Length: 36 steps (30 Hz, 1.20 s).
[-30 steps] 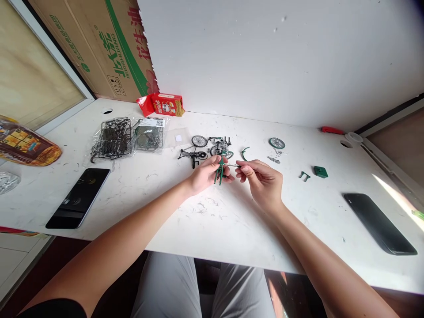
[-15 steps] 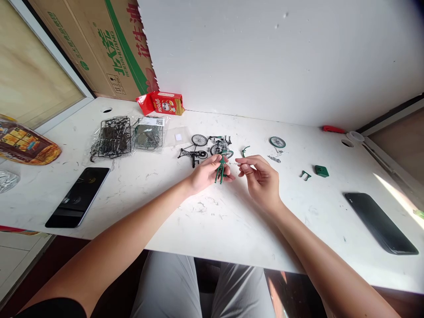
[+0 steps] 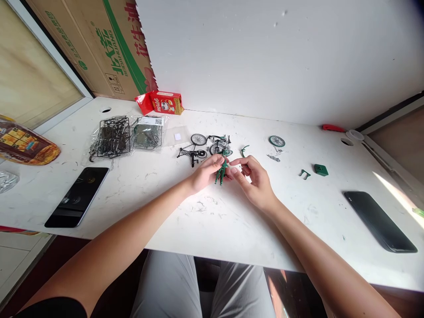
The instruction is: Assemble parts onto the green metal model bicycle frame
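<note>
Here my left hand [image 3: 207, 174] pinches a small green frame [image 3: 221, 172] upright above the white surface [image 3: 205, 221], fingers closed around its upper part. My right hand [image 3: 253, 179] meets it from the right, thumb and forefinger drawn together against the frame's side; whether they grip a small part I cannot tell. The step looks like fitting a piece onto the frame, best done by bracing the frame steadily and pressing straight in, without twisting. The frame sits between both sets of fingertips, touching each. Just behind lie small black bicycles [image 3: 198, 148]; a loose green wheel [image 3: 277, 141] and a green block [image 3: 320, 170] lie to the right, two phones [image 3: 77, 196] nearer me.
</note>
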{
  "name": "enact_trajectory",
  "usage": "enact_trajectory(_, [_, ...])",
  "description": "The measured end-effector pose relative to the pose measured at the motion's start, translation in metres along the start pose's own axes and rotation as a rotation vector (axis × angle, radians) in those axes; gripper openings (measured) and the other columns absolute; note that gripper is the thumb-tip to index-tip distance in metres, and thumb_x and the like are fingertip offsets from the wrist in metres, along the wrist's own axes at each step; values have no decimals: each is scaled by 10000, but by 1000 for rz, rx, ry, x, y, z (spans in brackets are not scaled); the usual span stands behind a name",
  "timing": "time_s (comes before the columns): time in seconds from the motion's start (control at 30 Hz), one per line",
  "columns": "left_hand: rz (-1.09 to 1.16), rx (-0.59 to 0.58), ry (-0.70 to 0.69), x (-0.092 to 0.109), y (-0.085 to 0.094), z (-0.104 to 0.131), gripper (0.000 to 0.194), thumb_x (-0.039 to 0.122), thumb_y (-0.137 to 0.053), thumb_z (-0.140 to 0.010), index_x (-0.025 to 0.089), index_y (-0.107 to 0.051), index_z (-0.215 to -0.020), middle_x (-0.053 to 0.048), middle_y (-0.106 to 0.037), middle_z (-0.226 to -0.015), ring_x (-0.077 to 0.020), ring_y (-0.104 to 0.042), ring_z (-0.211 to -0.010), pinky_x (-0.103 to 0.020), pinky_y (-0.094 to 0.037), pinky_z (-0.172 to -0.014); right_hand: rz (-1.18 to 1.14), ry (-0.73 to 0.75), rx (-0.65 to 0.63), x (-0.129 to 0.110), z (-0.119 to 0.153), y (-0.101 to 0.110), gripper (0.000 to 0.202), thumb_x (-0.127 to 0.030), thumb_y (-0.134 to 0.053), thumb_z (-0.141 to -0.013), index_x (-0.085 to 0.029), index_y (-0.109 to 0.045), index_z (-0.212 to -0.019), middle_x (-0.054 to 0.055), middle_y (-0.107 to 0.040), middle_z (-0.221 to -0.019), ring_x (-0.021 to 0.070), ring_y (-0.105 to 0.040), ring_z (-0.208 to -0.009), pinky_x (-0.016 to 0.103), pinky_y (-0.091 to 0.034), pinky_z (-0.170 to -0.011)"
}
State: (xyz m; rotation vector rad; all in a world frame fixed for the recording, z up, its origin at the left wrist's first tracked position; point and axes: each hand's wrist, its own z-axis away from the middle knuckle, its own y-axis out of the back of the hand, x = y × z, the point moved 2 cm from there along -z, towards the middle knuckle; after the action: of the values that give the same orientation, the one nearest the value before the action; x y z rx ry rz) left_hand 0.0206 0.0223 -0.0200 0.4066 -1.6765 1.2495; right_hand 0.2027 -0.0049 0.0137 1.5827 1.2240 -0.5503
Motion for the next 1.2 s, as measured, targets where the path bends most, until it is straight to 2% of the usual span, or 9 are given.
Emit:
enact_trajectory(0.1, [-103, 42, -35, 0, -4, 2, 354, 536, -744, -939, 205, -652, -1025, -31, -638, -959, -195, -626, -898, -314, -491, -829, 14, 21, -53, -4, 1, -3, 311, -546, -774, -942, -255, -763, -1050, 28, -610, -877, 158, -508, -707, 312, -479, -606])
enact_trajectory(0.23, [-308, 102, -122, 1, -7, 6, 393, 593, -650, -994, 207, -669, -1064, -44, -644, -1003, -206, -601, -930, -304, -457, -844, 32, 15, -86, 1, 2, -7, 337, -576, -789, -921, -241, -773, -952, 22, -616, -839, 134, -478, -642, 298, -436, -558])
enact_trajectory(0.37, [-459, 122, -237, 6, -4, 7, 415, 582, -549, -1047, 211, -712, -1134, -66, -690, -1037, -242, -613, -1014, -328, -448, -988, 1, 11, -80, 9, 1, -8, 397, -626, -759, -926, -235, -753, -855, 7, -569, -760, 137, -426, -621, 305, -417, -568])
enact_trajectory(0.53, [-496, 71, -267, 8, 3, 3, 409, 533, -559, -1053, 213, -715, -1254, -103, -737, -1162, -288, -639, -1161, -377, -414, -1122, -2, 13, -43, 16, -4, -5, 414, -638, -778, -904, -234, -763, -815, -2, -546, -702, 150, -432, -635, 310, -379, -585])
enact_trajectory(0.73, [-636, 49, -353, 10, 3, 4, 337, 375, -596, -1038, 237, -676, -1334, -132, -691, -1374, -308, -571, -1384, -432, -345, -1252, 12, 29, -5, 30, -5, -1, 205, -438, -783, -949, -254, -812, -862, 18, -622, -755, 166, -467, -674, 317, -377, -610])
enact_trajectory(0.87, [-728, 46, -407, 14, 0, 9, 388, 264, -571, -1030, 271, -654, -1409, -128, -612, -1510, -306, -491, -1484, -462, -278, -1310, 13, 9, 28, 35, -5, 2, 94, -300, -749, -946, -256, -815, -895, 33, -672, -818, 174, -512, -696, 318, -384, -614])
enact_trajectory(0.97, [-736, 57, -402, 14, 2, 9, 402, 244, -580, -1022, 285, -670, -1412, -129, -594, -1513, -320, -500, -1470, -474, -346, -1283, 28, -4, 35, 34, -6, 2, 104, -266, -726, -936, -243, -803, -870, 36, -676, -813, 171, -501, -684, 316, -379, -607])
enact_trajectory(1.07, [-859, 85, -438, 10, 8, 6, 400, 237, -555, -1030, 266, -658, -1415, -145, -631, -1435, -319, -568, -1389, -486, -457, -1208, 46, -13, 28, 33, -6, 1, 115, -257, -716, -937, -234, -795, -857, 36, -674, -803, 170, -496, -690, 315, -379, -615])
enact_trajectory(1.2, [-1050, 128, -508, 7, 14, 0, 369, 225, -502, -1058, 229, -634, -1403, -152, -676, -1408, -287, -626, -1338, -473, -490, -1179, 46, -28, 27, 32, -7, 2, 172, -372, -750, -954, -229, -796, -872, 35, -669, -793, 161, -461, -665, 318, -380, -617])
